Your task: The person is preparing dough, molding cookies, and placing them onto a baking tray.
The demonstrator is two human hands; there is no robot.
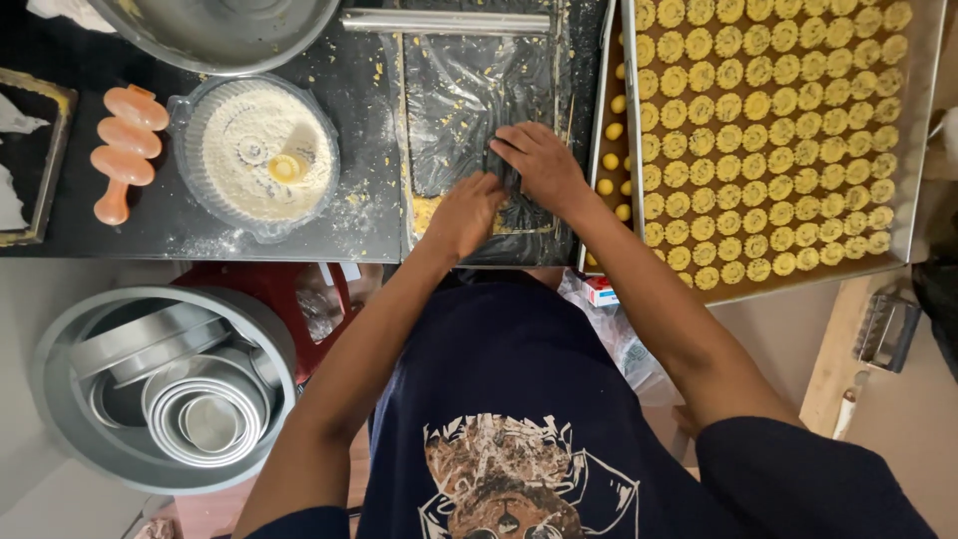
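A clear plastic sheet [469, 90] lies over a dark worktop, with yellow dough [427, 212] showing at its near edge. My left hand [465, 214] presses on the sheet's near part, fingers curled down. My right hand [536, 160] lies flat on the sheet just beyond it, fingers pointing left. Both hands touch each other over the sheet. What lies under the palms is hidden.
A large metal tray [923, 150] at right holds several rows of small yellow flower-shaped cookies. A round clear container of flour [261, 150] sits at left, beside an orange plastic tool [122, 150]. A metal rolling pin [444, 20] lies at the far edge. A basin of nested round tins [160, 384] stands below.
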